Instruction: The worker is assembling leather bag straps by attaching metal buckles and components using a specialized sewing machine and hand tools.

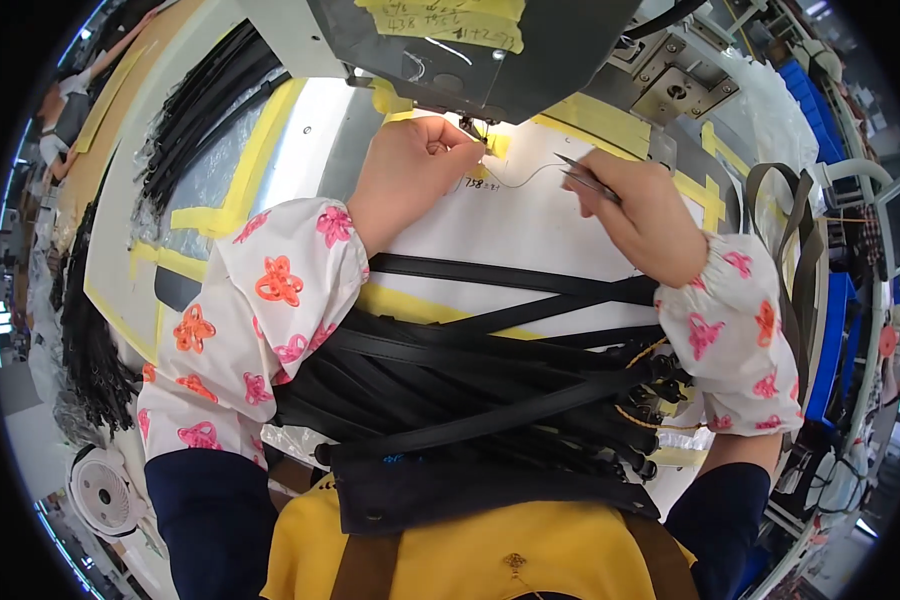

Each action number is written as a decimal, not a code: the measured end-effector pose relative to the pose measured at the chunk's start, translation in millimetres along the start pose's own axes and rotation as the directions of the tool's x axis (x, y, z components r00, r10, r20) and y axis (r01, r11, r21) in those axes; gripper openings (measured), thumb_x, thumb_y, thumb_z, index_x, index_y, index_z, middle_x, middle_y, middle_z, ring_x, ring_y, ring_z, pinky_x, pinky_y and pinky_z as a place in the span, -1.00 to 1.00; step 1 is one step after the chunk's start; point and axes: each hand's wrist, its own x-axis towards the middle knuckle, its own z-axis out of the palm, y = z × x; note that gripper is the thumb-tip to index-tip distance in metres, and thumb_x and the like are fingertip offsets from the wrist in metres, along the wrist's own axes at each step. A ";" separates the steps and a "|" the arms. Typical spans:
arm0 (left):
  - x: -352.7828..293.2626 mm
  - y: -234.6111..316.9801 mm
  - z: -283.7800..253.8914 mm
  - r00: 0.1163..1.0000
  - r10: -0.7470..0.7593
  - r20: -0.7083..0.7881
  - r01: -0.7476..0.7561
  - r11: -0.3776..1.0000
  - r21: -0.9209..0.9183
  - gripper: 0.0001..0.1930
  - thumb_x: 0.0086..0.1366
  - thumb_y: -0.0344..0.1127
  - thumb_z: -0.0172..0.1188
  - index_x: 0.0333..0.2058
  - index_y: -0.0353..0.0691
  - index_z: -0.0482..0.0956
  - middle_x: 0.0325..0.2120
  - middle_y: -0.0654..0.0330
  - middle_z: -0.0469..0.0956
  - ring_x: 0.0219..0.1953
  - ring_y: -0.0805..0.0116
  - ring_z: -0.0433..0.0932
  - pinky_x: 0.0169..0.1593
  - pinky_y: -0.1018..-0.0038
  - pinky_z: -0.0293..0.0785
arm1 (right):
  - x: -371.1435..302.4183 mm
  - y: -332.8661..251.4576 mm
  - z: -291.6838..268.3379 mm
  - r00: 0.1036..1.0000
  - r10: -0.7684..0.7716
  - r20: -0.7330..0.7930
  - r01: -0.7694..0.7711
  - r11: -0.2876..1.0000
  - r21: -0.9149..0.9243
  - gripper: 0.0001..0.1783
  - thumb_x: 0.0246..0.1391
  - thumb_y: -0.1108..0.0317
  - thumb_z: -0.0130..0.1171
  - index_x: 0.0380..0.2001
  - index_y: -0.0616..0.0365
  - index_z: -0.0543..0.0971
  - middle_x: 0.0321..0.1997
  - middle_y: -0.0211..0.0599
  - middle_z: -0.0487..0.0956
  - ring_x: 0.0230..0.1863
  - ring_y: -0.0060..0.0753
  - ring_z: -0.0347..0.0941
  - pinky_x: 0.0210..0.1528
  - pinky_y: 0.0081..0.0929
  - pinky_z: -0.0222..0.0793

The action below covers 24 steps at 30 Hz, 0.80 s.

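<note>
Below the head of a sewing machine (450, 70), my left hand (410, 175) is closed in a pinch beside the lit needle area (480, 130). A thin dark thread (515, 186) curves from its fingertips toward my right hand (645, 205). That hand is closed round pointed metal tweezers (592, 184), whose tips face left and stand slightly apart. Whether the tips touch the thread I cannot tell. Nearer to me, a heap of black straps (440, 375) lies across the work surface, with two straps crossing just below my hands.
Yellow tape (255, 160) edges the white work plate (560, 230). More black straps (205, 100) lie on plastic at the back left. A metal bracket (675, 90) stands at the back right, and brown straps (795, 230) hang at the right. A white fan (105, 495) is lower left.
</note>
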 end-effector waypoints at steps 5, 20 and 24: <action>1.0 0.3 -1.7 1.000 -0.026 -0.013 0.026 1.000 0.012 -0.82 0.08 -0.26 0.19 -0.52 -0.26 0.50 -0.69 0.41 0.41 -0.67 0.69 0.24 -0.57 0.71 0.15 | 6.6 8.6 28.2 0.978 0.194 0.073 -0.205 0.955 0.213 -0.81 0.09 0.35 0.03 -0.47 0.29 0.46 -0.69 -0.17 0.44 -0.67 -0.25 0.36 -0.56 -0.42 0.25; 7.7 -2.3 1.4 0.999 -0.031 -0.028 0.033 0.997 0.076 -0.82 0.04 -0.26 0.19 -0.53 -0.27 0.53 -0.69 0.37 0.42 -0.65 0.67 0.26 -0.55 0.70 0.19 | 1.9 12.5 29.4 0.974 0.220 0.056 -0.227 0.948 0.225 -0.76 0.11 0.32 0.03 -0.47 0.33 0.47 -0.70 -0.26 0.43 -0.67 -0.44 0.36 -0.55 -0.53 0.25; 7.6 -0.9 1.8 0.999 -0.037 -0.021 0.038 0.996 0.085 -0.82 0.04 -0.26 0.19 -0.53 -0.27 0.53 -0.69 0.37 0.42 -0.66 0.67 0.26 -0.55 0.70 0.19 | 1.4 13.8 29.6 0.973 0.222 0.058 -0.229 0.949 0.217 -0.75 0.11 0.32 0.03 -0.48 0.32 0.46 -0.70 -0.26 0.43 -0.66 -0.44 0.37 -0.55 -0.53 0.25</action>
